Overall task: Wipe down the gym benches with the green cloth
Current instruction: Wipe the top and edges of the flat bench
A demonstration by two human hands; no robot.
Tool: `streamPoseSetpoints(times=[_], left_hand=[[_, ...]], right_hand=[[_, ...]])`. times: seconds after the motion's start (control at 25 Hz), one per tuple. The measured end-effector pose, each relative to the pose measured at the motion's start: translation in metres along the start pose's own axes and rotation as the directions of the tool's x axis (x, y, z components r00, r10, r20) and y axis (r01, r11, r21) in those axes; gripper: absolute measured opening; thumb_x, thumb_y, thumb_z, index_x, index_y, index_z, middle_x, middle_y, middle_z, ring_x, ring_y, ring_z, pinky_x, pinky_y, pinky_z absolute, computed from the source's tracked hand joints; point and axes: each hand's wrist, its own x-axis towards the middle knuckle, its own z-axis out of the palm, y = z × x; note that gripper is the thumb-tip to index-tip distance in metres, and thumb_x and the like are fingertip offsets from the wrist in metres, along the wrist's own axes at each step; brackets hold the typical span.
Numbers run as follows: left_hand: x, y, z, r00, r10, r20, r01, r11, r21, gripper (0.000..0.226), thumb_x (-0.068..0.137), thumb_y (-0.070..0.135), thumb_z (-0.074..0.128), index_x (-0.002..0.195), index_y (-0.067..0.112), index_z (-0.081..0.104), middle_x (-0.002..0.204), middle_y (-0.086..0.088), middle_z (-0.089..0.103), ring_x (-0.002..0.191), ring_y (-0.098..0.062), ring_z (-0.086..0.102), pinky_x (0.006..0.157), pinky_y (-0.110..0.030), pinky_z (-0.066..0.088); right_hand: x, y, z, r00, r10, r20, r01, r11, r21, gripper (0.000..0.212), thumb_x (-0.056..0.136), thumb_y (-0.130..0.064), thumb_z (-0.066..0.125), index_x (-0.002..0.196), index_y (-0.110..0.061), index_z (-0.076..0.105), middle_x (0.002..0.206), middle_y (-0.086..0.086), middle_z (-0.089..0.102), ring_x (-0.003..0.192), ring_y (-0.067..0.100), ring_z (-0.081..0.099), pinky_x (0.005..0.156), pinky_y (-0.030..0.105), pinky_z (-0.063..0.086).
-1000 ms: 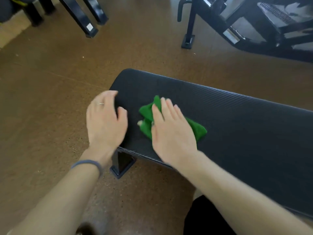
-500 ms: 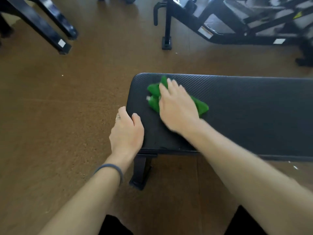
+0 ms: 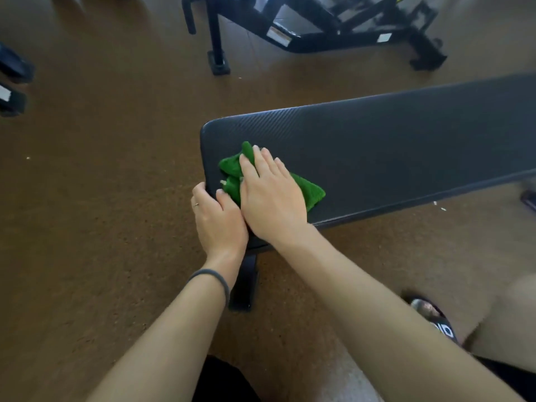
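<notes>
A flat black padded gym bench (image 3: 391,146) runs from the middle of the view to the right edge. A crumpled green cloth (image 3: 307,191) lies on its near left end. My right hand (image 3: 271,195) presses flat on the cloth, fingers together, covering most of it. My left hand (image 3: 217,221) grips the bench's near left corner, fingers curled over the edge and touching my right hand. A dark band sits on my left wrist.
The bench's black leg (image 3: 245,285) stands on the brown floor below my hands. A black metal machine frame (image 3: 313,30) stands behind the bench. Black equipment feet (image 3: 11,82) show at the far left. My sandalled foot (image 3: 435,320) is at lower right.
My right hand slid the cloth from the bench's far edge back toward the near left corner. My left hand shifted on the bench end and now touches my right hand. The view turned.
</notes>
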Motion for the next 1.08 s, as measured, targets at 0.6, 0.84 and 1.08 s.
streamPoseSetpoints(times=[0.6, 0.84, 1.08], left_hand=[[0.011, -0.012, -0.008, 0.981, -0.097, 0.171, 0.139, 0.956, -0.26, 0.038, 0.104, 0.032, 0.043, 0.142, 0.031, 0.041, 0.143, -0.002, 0.05, 0.122, -0.02, 0.057, 0.104, -0.042, 0.05], [0.013, -0.016, -0.016, 0.945, -0.092, 0.314, 0.196, 0.927, -0.319, 0.029, 0.105, 0.036, 0.043, 0.133, 0.042, 0.036, 0.145, 0.003, 0.047, 0.124, -0.017, 0.056, 0.105, -0.046, 0.051], [0.015, -0.021, -0.02, 0.927, -0.096, 0.362, 0.239, 0.896, -0.374, 0.039, 0.1, 0.041, 0.042, 0.138, 0.039, 0.036, 0.145, -0.003, 0.05, 0.126, -0.02, 0.058, 0.108, -0.048, 0.049]], right_hand=[[-0.066, -0.011, 0.009, 0.974, 0.124, -0.187, -0.119, 0.992, 0.038, 0.05, 0.103, -0.022, 0.033, 0.144, -0.004, 0.055, 0.155, 0.02, 0.046, 0.148, 0.035, 0.038, 0.124, 0.049, 0.026], [-0.055, 0.076, -0.002, 0.971, 0.067, -0.229, -0.072, 0.997, -0.015, 0.042, 0.107, -0.025, 0.04, 0.139, -0.008, 0.06, 0.151, 0.016, 0.053, 0.143, 0.03, 0.047, 0.124, 0.042, 0.028], [-0.075, -0.004, 0.014, 0.983, 0.024, -0.18, -0.02, 1.0, 0.023, 0.052, 0.109, -0.029, 0.024, 0.146, -0.006, 0.053, 0.159, 0.017, 0.042, 0.152, 0.03, 0.034, 0.126, 0.047, 0.023]])
